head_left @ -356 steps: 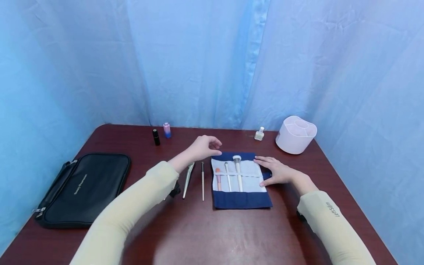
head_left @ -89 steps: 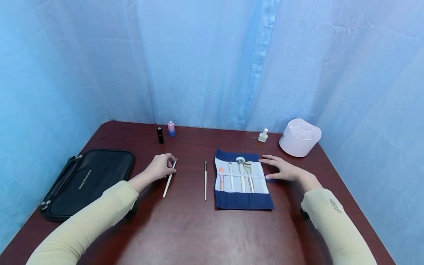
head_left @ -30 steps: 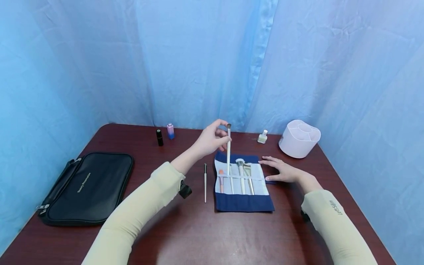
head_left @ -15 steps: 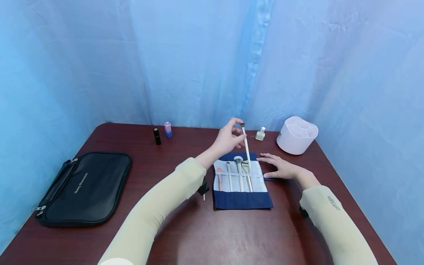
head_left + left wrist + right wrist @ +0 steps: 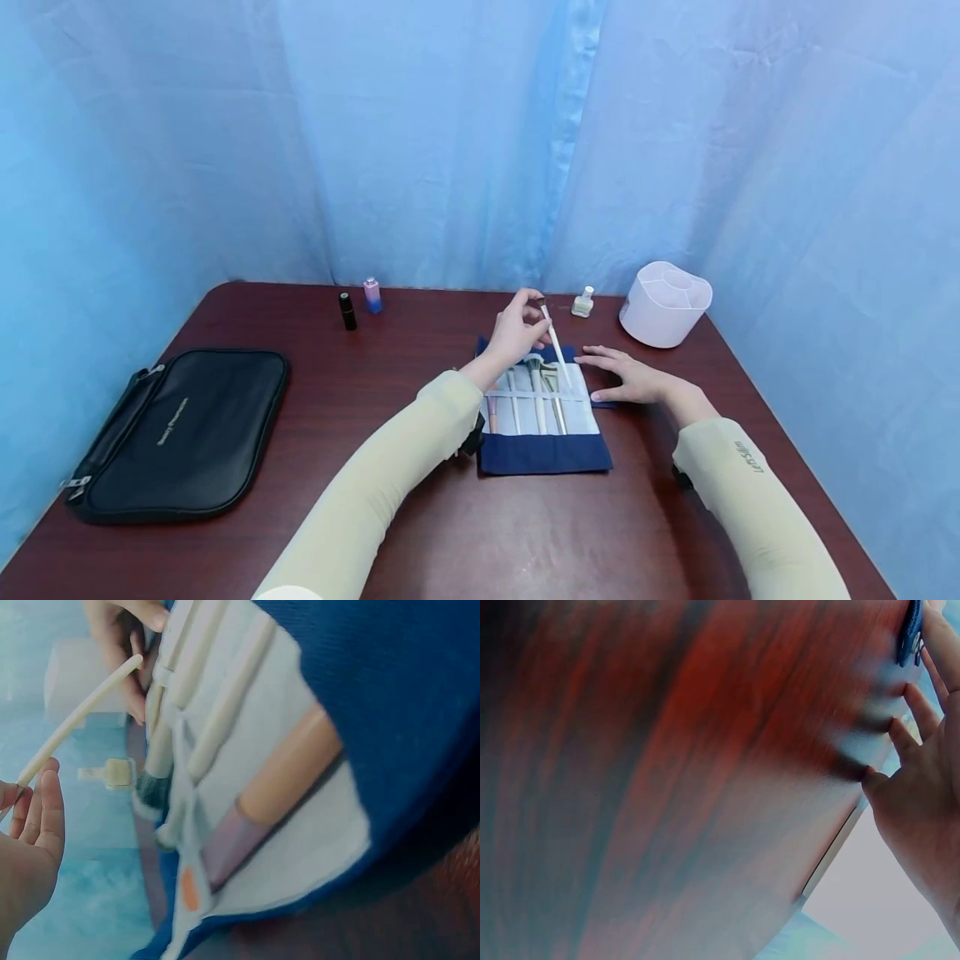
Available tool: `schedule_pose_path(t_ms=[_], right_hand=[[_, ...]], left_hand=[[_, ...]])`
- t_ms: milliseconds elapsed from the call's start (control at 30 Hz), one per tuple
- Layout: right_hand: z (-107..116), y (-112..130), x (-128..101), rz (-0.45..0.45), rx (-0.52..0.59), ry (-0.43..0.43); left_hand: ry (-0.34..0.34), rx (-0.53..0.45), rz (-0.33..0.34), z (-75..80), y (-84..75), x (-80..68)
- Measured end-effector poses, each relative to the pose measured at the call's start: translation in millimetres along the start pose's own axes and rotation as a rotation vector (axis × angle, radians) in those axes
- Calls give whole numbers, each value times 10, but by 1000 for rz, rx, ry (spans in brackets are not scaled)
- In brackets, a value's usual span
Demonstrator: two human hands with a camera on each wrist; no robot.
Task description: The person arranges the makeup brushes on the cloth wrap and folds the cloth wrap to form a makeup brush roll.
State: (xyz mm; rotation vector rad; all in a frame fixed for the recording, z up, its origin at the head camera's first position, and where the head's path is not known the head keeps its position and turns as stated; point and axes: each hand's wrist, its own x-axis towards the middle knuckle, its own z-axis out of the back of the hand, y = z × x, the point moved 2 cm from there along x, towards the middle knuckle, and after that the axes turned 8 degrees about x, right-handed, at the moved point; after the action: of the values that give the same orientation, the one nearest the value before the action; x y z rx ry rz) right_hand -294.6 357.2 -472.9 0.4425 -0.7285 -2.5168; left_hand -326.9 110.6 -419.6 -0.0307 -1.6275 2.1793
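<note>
My left hand [image 5: 513,332] pinches a thin white makeup brush [image 5: 555,343] near its dark bristles, the handle slanting down to the right side of an unrolled blue brush roll [image 5: 546,454]. In the left wrist view, the brush handle [image 5: 79,712] extends from the fingertips above the roll. Under the roll's white strap lie an orange-headed brush [image 5: 492,414], a slim white brush [image 5: 514,404], a thick white brush [image 5: 537,400] and a slender metallic tool [image 5: 558,412]. My right hand [image 5: 630,379] rests with fingers spread at the roll's right edge, by its blue tab.
A black zip case [image 5: 187,433] lies at the left. At the back stand a black lipstick tube [image 5: 347,312], a pink-and-blue bottle [image 5: 372,295] and a small nail polish bottle [image 5: 582,302]. A white divided holder [image 5: 664,308] stands at the back right.
My left hand picked the thin brush off the table, carried it right across the roll and lowered it over the right side. Earlier, the metallic tool went into the roll. The right hand stays put.
</note>
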Motion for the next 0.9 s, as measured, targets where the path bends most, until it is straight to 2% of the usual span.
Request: schedule_pose_path(t_ms=[167,400,767,900], right_hand=[[-20,31,7,9,4,5],[-33,46,1,4,4,3],[-38,41,0,5,4,3],[-41,42,18,18,3,-4]], left_hand=[[7,39,29,-21,88,-15],[46,90,25,-64,190,2],[74,109,44,-124,204,13],[104,134,61,-156,227,20]])
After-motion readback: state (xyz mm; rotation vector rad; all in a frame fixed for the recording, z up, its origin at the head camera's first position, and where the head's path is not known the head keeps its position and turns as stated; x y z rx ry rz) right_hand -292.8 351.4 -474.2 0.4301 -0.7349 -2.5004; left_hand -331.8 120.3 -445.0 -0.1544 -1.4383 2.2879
